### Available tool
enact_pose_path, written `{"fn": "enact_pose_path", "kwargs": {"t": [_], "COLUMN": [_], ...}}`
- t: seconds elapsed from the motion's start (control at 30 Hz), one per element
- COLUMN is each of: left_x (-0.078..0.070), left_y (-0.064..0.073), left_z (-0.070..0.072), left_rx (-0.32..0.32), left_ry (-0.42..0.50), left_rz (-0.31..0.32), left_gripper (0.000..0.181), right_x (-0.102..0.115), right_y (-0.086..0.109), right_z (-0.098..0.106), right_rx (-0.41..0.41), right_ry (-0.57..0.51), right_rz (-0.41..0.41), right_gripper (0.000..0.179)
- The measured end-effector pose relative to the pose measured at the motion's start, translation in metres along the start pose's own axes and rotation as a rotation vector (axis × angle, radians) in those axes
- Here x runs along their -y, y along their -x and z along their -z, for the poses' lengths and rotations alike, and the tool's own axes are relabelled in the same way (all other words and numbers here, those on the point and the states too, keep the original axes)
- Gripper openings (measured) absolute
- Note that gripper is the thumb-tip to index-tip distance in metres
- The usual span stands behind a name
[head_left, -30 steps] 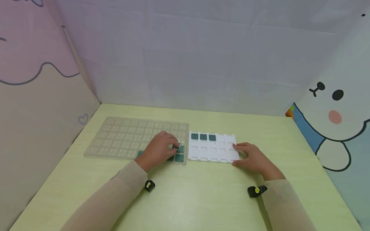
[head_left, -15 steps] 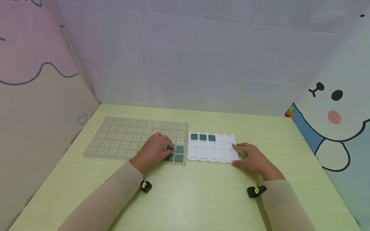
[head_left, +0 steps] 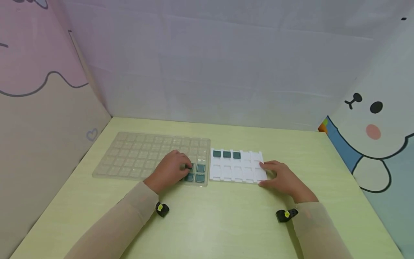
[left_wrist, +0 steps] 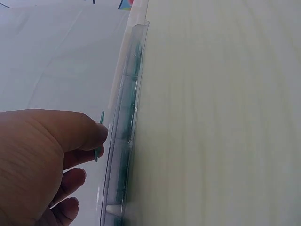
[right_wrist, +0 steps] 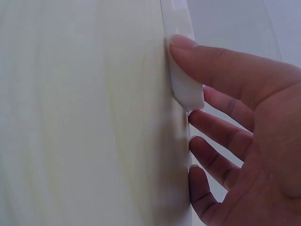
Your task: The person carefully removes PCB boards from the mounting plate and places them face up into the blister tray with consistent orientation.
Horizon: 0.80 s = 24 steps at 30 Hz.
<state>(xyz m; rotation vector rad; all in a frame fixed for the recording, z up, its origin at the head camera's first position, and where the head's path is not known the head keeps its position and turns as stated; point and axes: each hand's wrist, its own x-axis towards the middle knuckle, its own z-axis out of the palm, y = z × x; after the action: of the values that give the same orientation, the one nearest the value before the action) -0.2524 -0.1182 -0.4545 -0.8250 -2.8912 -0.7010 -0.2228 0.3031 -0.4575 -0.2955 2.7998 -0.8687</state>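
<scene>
My left hand (head_left: 169, 171) is over the right part of a clear plastic tray (head_left: 129, 154) with many square pockets. Its thumb and index finger pinch a thin green chip (left_wrist: 102, 117), seen edge-on in the left wrist view, just above the tray's rim. Beside that hand, green chips (head_left: 200, 178) sit in the tray's right-end pockets. A white tray (head_left: 237, 172) lies close against the clear one, with three green chips (head_left: 227, 154) along its back row. My right hand (head_left: 284, 180) grips the white tray's right end, thumb on the near side (right_wrist: 181, 80) and fingers beyond.
Both trays lie on a pale yellow wood-grain table (head_left: 220, 223). Behind it hangs a plain whitish curtain (head_left: 207, 72), and printed cartoon panels (head_left: 372, 151) stand at the sides. Each wrist carries a small black camera (head_left: 162, 209).
My left hand has moved slightly left over the clear tray, uncovering more of the chips at its right end. The right hand stays at the white tray, which has not visibly moved.
</scene>
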Motion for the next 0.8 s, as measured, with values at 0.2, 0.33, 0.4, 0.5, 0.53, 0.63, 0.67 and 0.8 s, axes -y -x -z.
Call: {"fn": "enact_pose_path", "kwargs": {"t": [0.2, 0.33, 0.4, 0.5, 0.53, 0.63, 0.67, 0.8], "left_x": [0.004, 0.004, 0.004, 0.001, 0.000, -0.002, -0.003, -0.006], "left_y": [0.002, 0.002, 0.001, 0.001, 0.001, 0.000, -0.001, -0.002], "left_z": [-0.001, 0.000, 0.000, 0.001, 0.001, 0.002, 0.002, 0.001], "left_rx": [-0.006, 0.003, 0.006, 0.010, 0.010, 0.017, 0.020, 0.035], "left_ry": [0.015, 0.020, 0.019, 0.013, 0.009, -0.002, -0.005, -0.008], "left_rz": [-0.001, 0.012, 0.017, 0.017, 0.011, -0.008, -0.013, -0.008], "left_gripper": [0.010, 0.010, 0.010, 0.011, 0.011, 0.010, 0.010, 0.009], "right_x": [0.000, 0.000, 0.000, 0.000, 0.000, 0.000, 0.000, -0.001], "right_y": [0.001, 0.001, 0.001, 0.002, 0.002, 0.001, 0.002, 0.002], "right_z": [0.001, 0.001, 0.000, 0.001, 0.001, 0.001, 0.001, 0.000], "right_rx": [-0.001, -0.003, -0.003, -0.006, -0.006, -0.008, -0.009, -0.008], "right_ry": [0.006, -0.001, 0.002, 0.003, 0.004, 0.002, 0.000, 0.000], "right_rz": [-0.008, -0.006, -0.005, -0.004, -0.005, -0.006, -0.006, -0.002], "right_gripper": [0.078, 0.078, 0.078, 0.078, 0.078, 0.078, 0.078, 0.078]}}
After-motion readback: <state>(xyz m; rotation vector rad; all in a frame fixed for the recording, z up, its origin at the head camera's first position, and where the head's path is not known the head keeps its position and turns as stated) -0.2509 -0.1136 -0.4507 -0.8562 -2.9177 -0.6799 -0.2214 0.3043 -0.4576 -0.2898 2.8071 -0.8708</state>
